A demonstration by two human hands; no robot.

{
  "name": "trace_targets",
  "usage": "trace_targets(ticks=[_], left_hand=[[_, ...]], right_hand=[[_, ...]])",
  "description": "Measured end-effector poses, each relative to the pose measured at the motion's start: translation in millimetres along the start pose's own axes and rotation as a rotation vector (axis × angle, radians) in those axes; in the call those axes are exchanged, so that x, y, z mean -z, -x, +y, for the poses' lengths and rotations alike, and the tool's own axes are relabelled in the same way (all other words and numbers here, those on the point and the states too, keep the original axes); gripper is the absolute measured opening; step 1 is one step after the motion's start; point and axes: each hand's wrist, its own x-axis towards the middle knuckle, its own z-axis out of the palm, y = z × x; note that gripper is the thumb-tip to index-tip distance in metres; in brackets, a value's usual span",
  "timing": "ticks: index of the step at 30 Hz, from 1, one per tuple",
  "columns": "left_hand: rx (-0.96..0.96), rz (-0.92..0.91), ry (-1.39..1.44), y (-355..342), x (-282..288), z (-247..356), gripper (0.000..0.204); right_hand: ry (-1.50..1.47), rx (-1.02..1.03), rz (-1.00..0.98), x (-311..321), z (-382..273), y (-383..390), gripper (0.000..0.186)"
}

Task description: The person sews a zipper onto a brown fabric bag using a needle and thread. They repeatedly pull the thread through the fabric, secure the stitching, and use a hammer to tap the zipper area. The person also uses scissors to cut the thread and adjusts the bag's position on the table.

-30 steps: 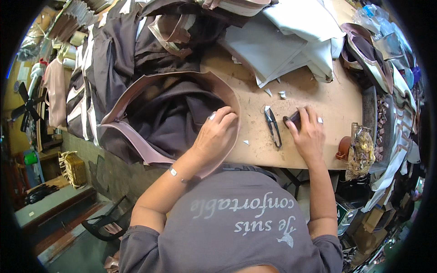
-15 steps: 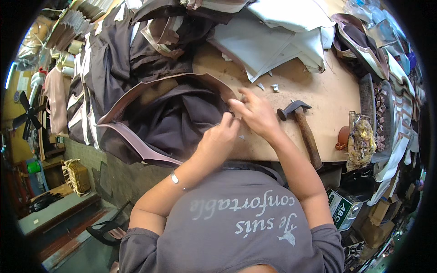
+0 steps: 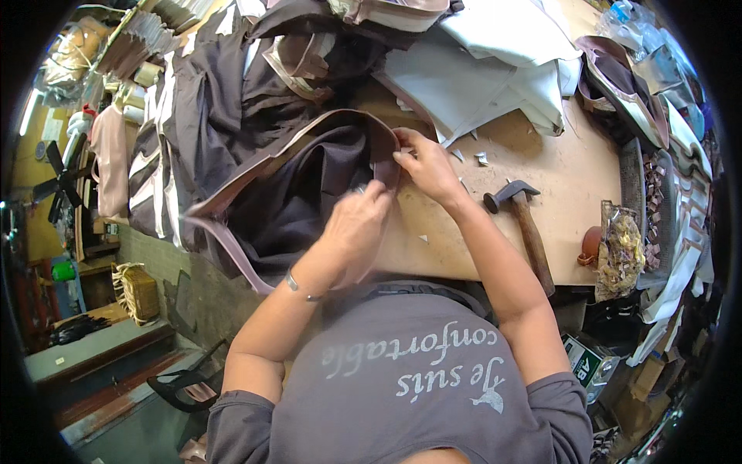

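Note:
An unfinished bag (image 3: 301, 203) with a dark cloth lining and a pinkish-brown rim lies opened wide before me. My right hand (image 3: 427, 164) pinches its rim at the far right, thumb and fingers closed on the edge. My left hand (image 3: 357, 223) is lower, against the inner side of the bag's right wall. Its fingers are curled and slightly blurred; what they hold, if anything, is hidden. To the right of my right hand, a hammer (image 3: 529, 236) with a dark head and wooden handle lies on the tabletop (image 3: 456, 247).
White sheets (image 3: 479, 89) and small scraps (image 3: 481, 158) lie beyond my hands. More bag pieces (image 3: 309, 58) are heaped at the far left, another (image 3: 618, 89) at the far right. A grey basket (image 3: 630, 166) of small brown pieces stands by the right edge, near a messy clump (image 3: 618, 251).
My right hand has moved up and left along the rim. My left hand has shifted left, inside the bag. The bag's right side now stands more upright, and the view has shifted slightly.

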Motion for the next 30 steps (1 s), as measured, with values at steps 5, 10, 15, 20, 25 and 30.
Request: trace_targets(ticks=[5, 10, 15, 20, 25, 30], left_hand=[[-0.009, -0.049, 0.263, -17.5, -12.6, -20.6, 0.017], [0.01, 0.178, 0.412, -18.7, -20.5, -24.6, 0.021], [0.046, 0.182, 0.474, -18.0, -31.6, -37.8, 0.024], [0.197, 0.161, 0.402, -12.4, -24.3, -29.9, 0.021], [0.239, 0.158, 0.528, -13.1, -24.9, -30.1, 0.017], [0.218, 0.184, 0.581, -9.6, -32.5, -33.5, 0.013]], right_hand=[[0.704, 0.216, 0.267, 83.9, -12.0, 93.0, 0.033], [0.986, -0.205, 0.238, 125.6, 35.7, 157.0, 0.041], [0.889, -0.141, 0.214, 128.9, 36.0, 153.3, 0.038], [0.674, 0.074, 0.198, 77.8, -2.0, 118.8, 0.038], [1.049, 0.33, 0.093, 40.2, -33.7, 79.8, 0.047], [1.029, 0.336, 0.032, 31.7, -7.7, 82.6, 0.028]])
